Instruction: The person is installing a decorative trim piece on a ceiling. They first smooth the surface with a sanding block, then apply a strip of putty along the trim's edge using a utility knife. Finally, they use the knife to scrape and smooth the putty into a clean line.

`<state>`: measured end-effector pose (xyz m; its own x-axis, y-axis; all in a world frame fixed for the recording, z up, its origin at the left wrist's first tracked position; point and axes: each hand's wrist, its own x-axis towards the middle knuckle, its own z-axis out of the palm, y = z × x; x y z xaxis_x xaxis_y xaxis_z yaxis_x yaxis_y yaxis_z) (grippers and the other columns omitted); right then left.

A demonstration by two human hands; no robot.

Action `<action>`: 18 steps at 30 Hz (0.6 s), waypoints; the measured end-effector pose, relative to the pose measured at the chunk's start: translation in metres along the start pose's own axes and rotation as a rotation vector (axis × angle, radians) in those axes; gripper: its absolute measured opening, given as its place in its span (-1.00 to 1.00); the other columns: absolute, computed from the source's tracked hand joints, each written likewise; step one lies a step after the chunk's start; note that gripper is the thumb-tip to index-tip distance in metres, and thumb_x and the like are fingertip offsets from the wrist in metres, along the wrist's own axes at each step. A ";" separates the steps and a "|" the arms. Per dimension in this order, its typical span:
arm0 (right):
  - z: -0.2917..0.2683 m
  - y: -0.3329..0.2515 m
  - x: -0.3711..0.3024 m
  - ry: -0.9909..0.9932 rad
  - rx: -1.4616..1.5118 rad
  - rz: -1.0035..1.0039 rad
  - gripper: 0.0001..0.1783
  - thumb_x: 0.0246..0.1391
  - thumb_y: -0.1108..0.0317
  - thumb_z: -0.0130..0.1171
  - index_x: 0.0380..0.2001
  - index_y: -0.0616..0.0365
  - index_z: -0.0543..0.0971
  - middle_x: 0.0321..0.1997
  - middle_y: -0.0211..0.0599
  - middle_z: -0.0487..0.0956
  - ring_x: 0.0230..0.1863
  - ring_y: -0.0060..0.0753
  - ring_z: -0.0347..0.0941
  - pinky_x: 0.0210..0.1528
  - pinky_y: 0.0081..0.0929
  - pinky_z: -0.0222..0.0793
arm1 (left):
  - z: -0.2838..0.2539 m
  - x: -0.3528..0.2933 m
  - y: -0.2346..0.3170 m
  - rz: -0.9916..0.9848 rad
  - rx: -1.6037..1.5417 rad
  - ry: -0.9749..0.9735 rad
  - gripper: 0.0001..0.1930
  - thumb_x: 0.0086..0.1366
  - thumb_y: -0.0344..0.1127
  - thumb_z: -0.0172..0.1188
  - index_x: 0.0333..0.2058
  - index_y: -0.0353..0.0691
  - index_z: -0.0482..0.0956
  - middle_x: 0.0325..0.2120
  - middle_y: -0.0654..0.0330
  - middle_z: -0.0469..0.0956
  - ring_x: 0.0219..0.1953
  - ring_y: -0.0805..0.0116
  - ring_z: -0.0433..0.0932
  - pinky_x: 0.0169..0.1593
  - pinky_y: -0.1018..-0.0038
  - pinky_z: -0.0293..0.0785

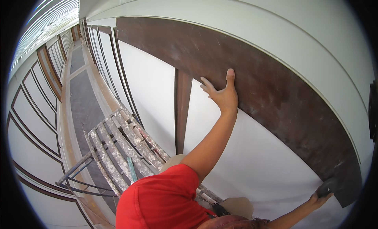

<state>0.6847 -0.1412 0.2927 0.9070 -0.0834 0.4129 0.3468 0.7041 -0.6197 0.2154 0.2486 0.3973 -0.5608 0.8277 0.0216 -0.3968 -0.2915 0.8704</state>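
A long dark brown wooden board [260,83] with dusty pale smudges runs along the upper part of a white wall. My left hand [225,95] lies against its lower edge, thumb and fingers spread, holding nothing. At the board's far right end, my right hand [318,199] is closed around a black rounded pad [327,187]. This pad is up against the board's surface; its exact kind is unclear, and part of it is hidden by my fingers.
Beneath me is a paint-spattered slatted scaffold platform [122,140] with a metal frame [78,170] at its left end. A brown upright strip [182,107] meets the board. Far below, a corridor floor [84,99] carries grey covering. Panelled walls [35,99] line the left.
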 end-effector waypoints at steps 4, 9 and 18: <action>0.003 0.015 0.008 0.051 -0.070 -0.026 -0.11 0.30 0.03 0.17 0.47 0.36 0.12 0.37 0.44 0.23 0.32 0.33 0.34 0.31 0.20 0.40 | -0.003 -0.001 0.003 -0.012 -0.001 0.002 0.43 0.06 0.37 0.48 0.51 -0.40 -0.27 0.52 -0.28 -0.37 0.57 -0.17 -0.25 0.55 0.12 -0.12; -0.081 0.048 0.074 -0.171 -0.140 -0.028 -0.03 0.23 0.00 0.25 0.51 0.31 0.10 0.40 0.34 0.24 0.35 0.17 0.32 0.28 0.04 0.44 | 0.003 -0.003 -0.002 0.018 -0.059 -0.022 0.44 0.02 0.37 0.51 0.50 -0.44 -0.25 0.52 -0.29 -0.28 0.57 -0.15 -0.24 0.55 0.11 -0.17; -0.045 0.031 0.060 0.022 -0.129 0.149 -0.23 0.28 0.14 0.26 0.45 0.22 0.29 0.44 0.08 0.32 0.39 0.05 0.27 0.22 -0.02 0.51 | -0.010 0.003 -0.004 0.076 -0.110 -0.025 0.45 -0.02 0.37 0.54 0.50 -0.42 -0.20 0.51 -0.31 -0.24 0.57 -0.17 -0.25 0.55 0.08 -0.16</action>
<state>0.7603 -0.1560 0.2687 0.9551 -0.0014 0.2963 0.2347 0.6140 -0.7536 0.2085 0.2476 0.3888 -0.5740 0.8128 0.0989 -0.4320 -0.4032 0.8067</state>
